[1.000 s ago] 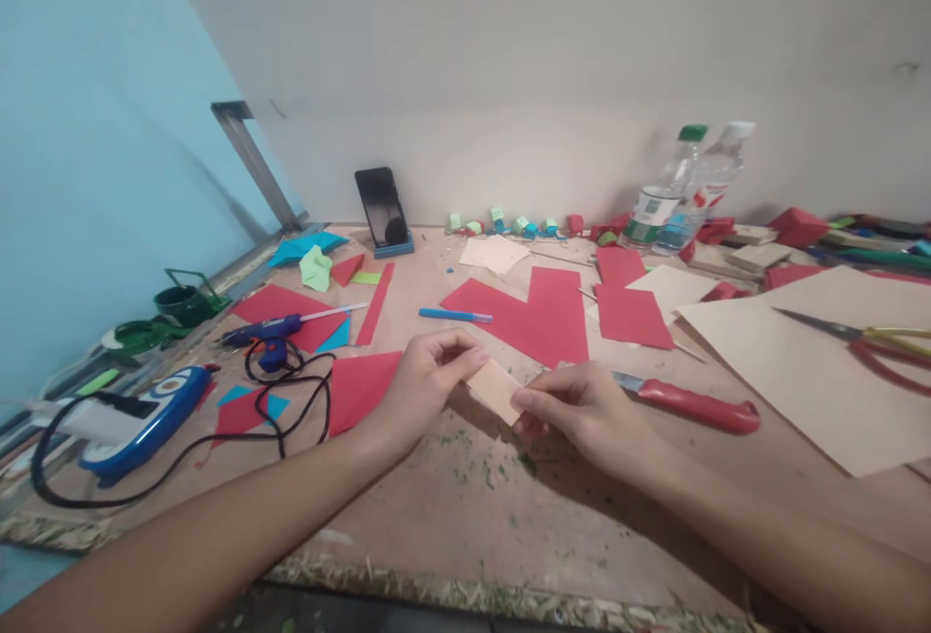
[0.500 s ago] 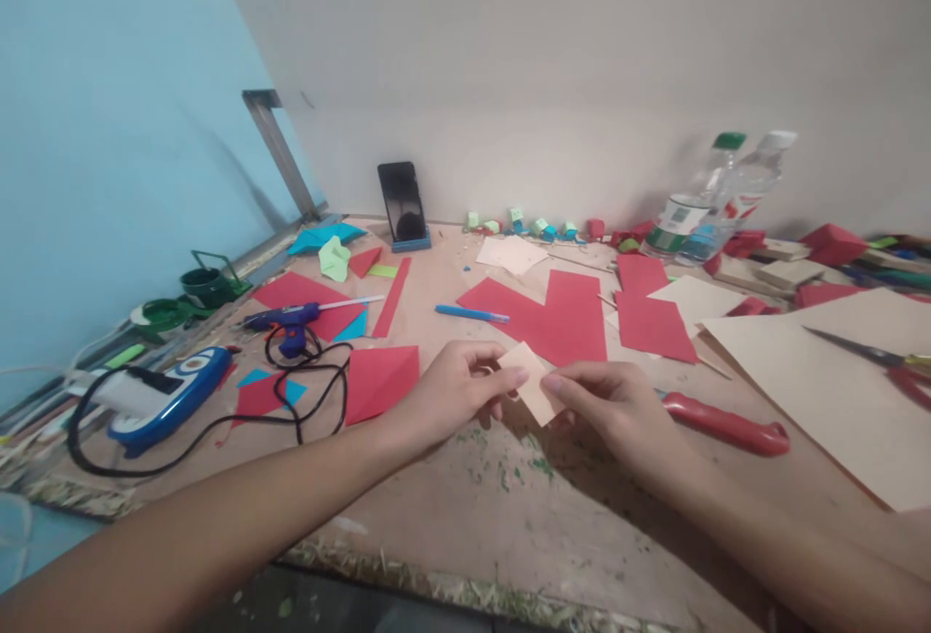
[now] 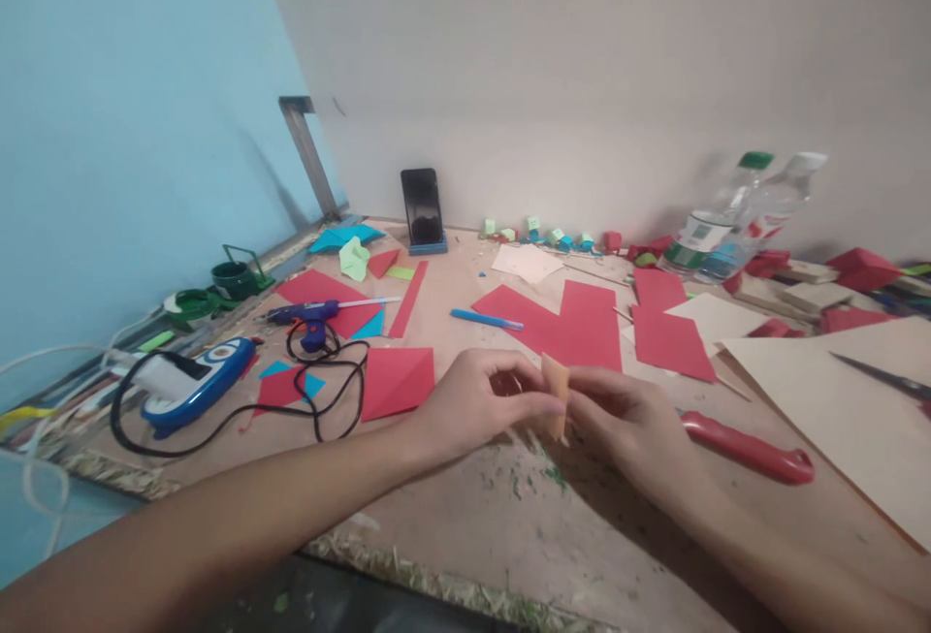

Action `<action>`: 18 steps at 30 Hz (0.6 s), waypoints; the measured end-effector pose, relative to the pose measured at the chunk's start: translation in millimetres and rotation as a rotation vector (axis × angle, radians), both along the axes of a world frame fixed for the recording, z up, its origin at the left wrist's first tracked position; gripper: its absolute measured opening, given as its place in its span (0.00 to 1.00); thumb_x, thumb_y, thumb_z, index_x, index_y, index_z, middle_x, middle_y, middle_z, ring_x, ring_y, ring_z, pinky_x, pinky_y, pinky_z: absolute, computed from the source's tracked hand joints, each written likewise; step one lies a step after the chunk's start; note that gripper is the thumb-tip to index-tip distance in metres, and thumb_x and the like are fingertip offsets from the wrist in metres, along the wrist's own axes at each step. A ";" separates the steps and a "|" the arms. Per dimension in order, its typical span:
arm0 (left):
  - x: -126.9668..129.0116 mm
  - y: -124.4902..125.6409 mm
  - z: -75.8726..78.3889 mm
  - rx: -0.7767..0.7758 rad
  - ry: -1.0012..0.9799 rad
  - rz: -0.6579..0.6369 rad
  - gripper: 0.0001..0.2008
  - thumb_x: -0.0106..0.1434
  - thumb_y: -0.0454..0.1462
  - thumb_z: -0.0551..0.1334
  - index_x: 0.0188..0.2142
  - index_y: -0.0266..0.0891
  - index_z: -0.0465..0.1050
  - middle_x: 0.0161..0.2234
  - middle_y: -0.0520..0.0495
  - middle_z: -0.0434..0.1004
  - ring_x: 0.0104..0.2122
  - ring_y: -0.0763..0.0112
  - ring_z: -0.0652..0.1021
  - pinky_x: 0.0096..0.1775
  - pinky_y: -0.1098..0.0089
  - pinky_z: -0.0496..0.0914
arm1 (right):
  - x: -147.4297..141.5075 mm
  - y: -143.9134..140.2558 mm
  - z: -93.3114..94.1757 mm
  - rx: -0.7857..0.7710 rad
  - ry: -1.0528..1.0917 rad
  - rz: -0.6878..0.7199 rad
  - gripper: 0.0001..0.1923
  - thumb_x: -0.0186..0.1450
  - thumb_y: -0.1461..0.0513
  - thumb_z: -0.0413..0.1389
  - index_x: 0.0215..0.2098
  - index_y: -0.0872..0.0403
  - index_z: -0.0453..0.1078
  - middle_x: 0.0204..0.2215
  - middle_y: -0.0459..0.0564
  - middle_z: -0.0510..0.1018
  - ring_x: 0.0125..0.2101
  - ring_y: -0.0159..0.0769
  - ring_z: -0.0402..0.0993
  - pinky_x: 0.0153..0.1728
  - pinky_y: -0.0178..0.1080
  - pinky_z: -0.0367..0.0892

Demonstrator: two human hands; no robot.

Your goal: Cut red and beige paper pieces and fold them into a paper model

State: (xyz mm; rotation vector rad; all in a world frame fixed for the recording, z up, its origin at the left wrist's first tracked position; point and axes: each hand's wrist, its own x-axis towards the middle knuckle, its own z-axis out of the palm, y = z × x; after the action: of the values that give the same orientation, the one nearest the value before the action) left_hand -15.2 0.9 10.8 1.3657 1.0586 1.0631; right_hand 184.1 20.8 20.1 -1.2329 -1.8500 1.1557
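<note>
Between my two hands, above the table's front part, is a small piece of cream paper [image 3: 556, 383], turned nearly edge-on to me. My left hand [image 3: 495, 395] pinches its left side between thumb and fingers. From the other side my right hand [image 3: 622, 410] grips it with thumb and forefinger. Just beside my right hand lies a red-handled tool [image 3: 753, 447], its far end hidden behind the hand. Beyond my hands are a blue pen [image 3: 486, 320] and sheets of red paper [image 3: 591, 323]. A red paper square [image 3: 397, 381] rests left of my left hand.
A glue gun [image 3: 312, 318] with a looping black cord and a blue-white power strip [image 3: 200, 386] lie at left. A phone [image 3: 423, 206] stands at the back. Two bottles [image 3: 702, 236] stand back right; scissors [image 3: 883, 376] lie on cream sheets [image 3: 836, 410] at right.
The cream paper has turned from facing me as a diamond to nearly edge-on. Both hands still hold it and have come closer together. The whole view has shifted slightly.
</note>
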 end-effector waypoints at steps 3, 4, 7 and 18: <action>-0.6 0.0 -0.4 0.008 0.003 0.023 0.14 0.56 0.44 0.76 0.29 0.36 0.79 0.28 0.50 0.79 0.26 0.73 0.76 0.29 0.72 0.68 | -2.0 -0.9 5.0 -0.170 0.122 0.143 0.21 0.65 0.48 0.64 0.44 0.55 0.83 0.35 0.52 0.85 0.34 0.41 0.79 0.35 0.39 0.72; -0.9 0.4 -0.5 0.013 0.002 0.036 0.14 0.56 0.44 0.76 0.29 0.36 0.78 0.28 0.50 0.79 0.27 0.73 0.76 0.30 0.72 0.68 | -2.2 -0.6 4.5 -0.227 0.178 0.173 0.22 0.64 0.48 0.65 0.48 0.54 0.82 0.36 0.52 0.85 0.35 0.41 0.80 0.37 0.40 0.73; -2.2 1.9 -0.3 0.049 -0.003 0.044 0.12 0.58 0.43 0.74 0.30 0.37 0.78 0.30 0.50 0.79 0.29 0.72 0.76 0.32 0.71 0.69 | -1.4 1.6 -0.9 -0.330 0.290 0.210 0.28 0.60 0.51 0.71 0.55 0.52 0.80 0.40 0.53 0.86 0.39 0.43 0.80 0.40 0.41 0.74; -7.7 4.6 -1.4 0.105 0.031 0.121 0.07 0.61 0.40 0.63 0.32 0.38 0.72 0.31 0.50 0.74 0.33 0.69 0.73 0.35 0.69 0.67 | 3.4 8.0 -14.1 -0.419 0.390 0.028 0.23 0.62 0.50 0.69 0.51 0.53 0.82 0.42 0.56 0.86 0.39 0.43 0.81 0.39 0.42 0.73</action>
State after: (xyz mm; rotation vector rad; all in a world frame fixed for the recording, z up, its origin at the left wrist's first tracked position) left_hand -23.0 5.5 9.4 1.4201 1.1336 1.2037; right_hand 187.4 28.8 6.0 -1.0948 -1.3808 1.7233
